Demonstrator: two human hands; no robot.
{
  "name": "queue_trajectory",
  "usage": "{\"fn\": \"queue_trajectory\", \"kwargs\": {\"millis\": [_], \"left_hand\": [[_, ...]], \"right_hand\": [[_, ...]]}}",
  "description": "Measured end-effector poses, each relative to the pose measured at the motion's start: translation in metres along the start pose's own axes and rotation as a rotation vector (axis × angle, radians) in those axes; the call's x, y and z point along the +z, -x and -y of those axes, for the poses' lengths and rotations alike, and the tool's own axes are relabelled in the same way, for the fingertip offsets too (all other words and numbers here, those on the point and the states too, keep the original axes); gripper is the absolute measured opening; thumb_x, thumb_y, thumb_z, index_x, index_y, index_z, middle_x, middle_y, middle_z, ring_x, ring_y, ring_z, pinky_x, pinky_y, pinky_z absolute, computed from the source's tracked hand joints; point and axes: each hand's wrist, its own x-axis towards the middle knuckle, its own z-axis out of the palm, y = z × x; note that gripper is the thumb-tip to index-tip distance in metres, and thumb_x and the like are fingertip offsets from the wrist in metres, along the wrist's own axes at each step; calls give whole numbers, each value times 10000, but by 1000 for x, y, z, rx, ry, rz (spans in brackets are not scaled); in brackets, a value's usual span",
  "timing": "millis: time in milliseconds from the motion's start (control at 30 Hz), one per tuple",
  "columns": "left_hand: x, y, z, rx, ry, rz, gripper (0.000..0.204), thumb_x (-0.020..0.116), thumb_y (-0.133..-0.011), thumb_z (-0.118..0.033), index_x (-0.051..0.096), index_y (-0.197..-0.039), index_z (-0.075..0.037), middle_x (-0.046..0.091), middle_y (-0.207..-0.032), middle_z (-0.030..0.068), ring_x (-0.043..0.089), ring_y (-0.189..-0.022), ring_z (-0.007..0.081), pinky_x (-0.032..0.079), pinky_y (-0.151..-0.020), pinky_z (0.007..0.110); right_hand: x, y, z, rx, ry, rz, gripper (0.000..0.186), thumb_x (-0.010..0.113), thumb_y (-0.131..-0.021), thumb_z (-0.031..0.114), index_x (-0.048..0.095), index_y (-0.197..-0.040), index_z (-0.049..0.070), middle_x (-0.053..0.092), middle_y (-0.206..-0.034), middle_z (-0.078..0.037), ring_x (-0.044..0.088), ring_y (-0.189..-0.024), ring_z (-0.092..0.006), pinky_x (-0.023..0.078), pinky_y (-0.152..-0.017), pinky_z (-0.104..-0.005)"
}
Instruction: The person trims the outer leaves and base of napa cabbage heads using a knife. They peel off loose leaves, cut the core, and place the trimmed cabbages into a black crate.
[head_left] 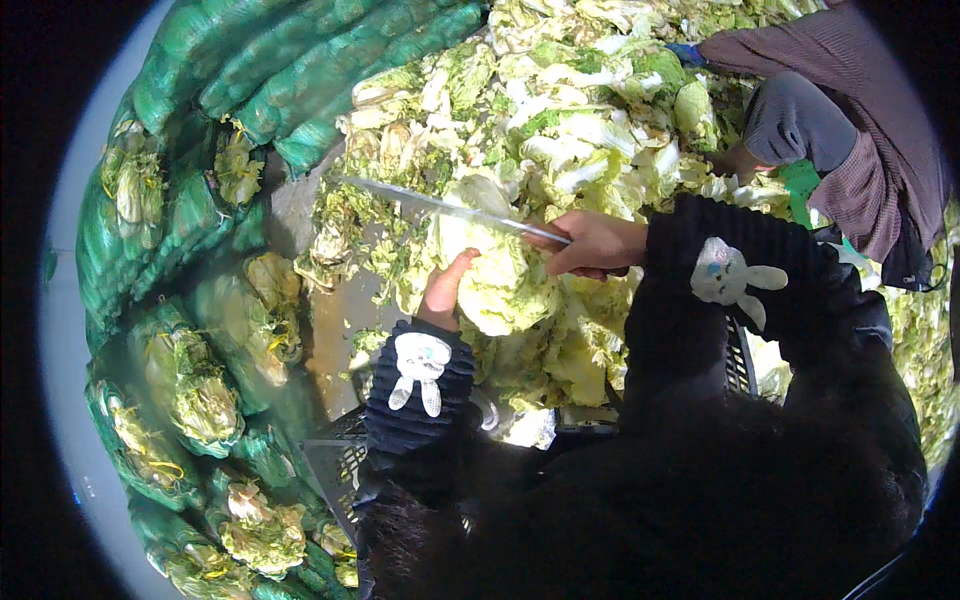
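Note:
A long knife (430, 204) with a brown handle is gripped in my right hand (603, 244), its blade reaching out to the left. Below and behind the blade is a pale green napa cabbage (510, 292). My left hand (447, 290) holds the cabbage from its left side; the thumb shows, while the other fingers are hidden behind or under the leaves. The blade crosses over the cabbage's upper part, but whether it touches the leaves I cannot tell. Dark sleeves with white rabbit patches cover both my forearms.
Trimmed cabbage leaves (570, 130) lie heaped beyond my hands. Green mesh sacks (180, 270) stuffed with cabbages are stacked along the left. A co-worker's bent knee (800, 120) and brown sleeve come in at the upper right. A black plastic crate (335, 470) stands beside my left arm.

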Motion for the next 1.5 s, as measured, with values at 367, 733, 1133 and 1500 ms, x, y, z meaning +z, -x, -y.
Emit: {"fn": "queue_trajectory", "kwargs": {"millis": [367, 733, 1133, 1500], "left_hand": [[6, 32, -17, 171, 359, 213, 454, 431, -866, -353, 413, -1185, -30, 530, -1099, 116, 533, -968, 248, 445, -833, 372], [12, 27, -6, 420, 232, 382, 588, 595, -786, -312, 347, -1218, 0, 484, -1155, 114, 482, -1055, 244, 395, -897, 361], [22, 41, 1, 564, 163, 187, 690, 708, -695, -159, 296, -1237, -49, 462, -1164, 94, 456, -1071, 215, 359, -917, 340], [-6, 35, 1, 379, 209, 198, 484, 528, -786, -99, 339, -1224, -12, 494, -1145, 120, 504, -1026, 243, 400, -890, 355]], "right_hand": [[-14, 31, -14, 220, 48, -509, 243, 591, -705, 206, 477, -614, 11, 467, -494, -44, 446, -375, -127, 356, -328, -294], [62, -25, 14, -483, 37, -770, 267, 645, -727, 212, 559, -882, 12, 545, -646, -31, 472, -500, -88, 397, -473, -240], [57, -31, 16, -377, 100, -670, 322, 629, -668, 262, 557, -849, 5, 582, -677, -133, 574, -625, -240, 442, -599, -321], [12, -35, 14, -407, 339, -736, 234, 597, -679, 118, 546, -878, 5, 556, -645, -68, 516, -572, -118, 420, -543, -260]]}}
